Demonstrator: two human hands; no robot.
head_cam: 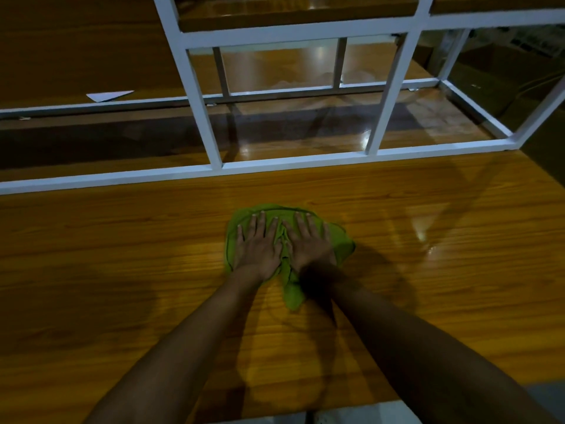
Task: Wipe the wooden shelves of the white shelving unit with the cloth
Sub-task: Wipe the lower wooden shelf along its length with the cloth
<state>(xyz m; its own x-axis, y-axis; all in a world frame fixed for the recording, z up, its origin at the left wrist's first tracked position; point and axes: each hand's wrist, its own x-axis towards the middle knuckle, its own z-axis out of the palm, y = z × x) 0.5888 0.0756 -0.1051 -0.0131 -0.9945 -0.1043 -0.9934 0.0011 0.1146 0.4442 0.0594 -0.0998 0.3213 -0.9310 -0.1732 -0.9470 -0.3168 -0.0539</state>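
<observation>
A crumpled green cloth (339,240) lies on the glossy wooden surface (122,240) in front of me. My left hand (256,246) and my right hand (308,243) press flat on the cloth side by side, fingers spread and pointing away from me. Only the cloth's edges and a tail toward me show. Beyond the hands stands the white shelving unit's frame (198,96), with a lower wooden shelf (305,136) inside it and another wooden shelf (290,10) above.
A white triangular piece of paper (107,95) lies on the wood at the back left. The frame's bottom rail (122,177) runs across just beyond the cloth. The wooden surface ends at its near edge (336,407) and at the right.
</observation>
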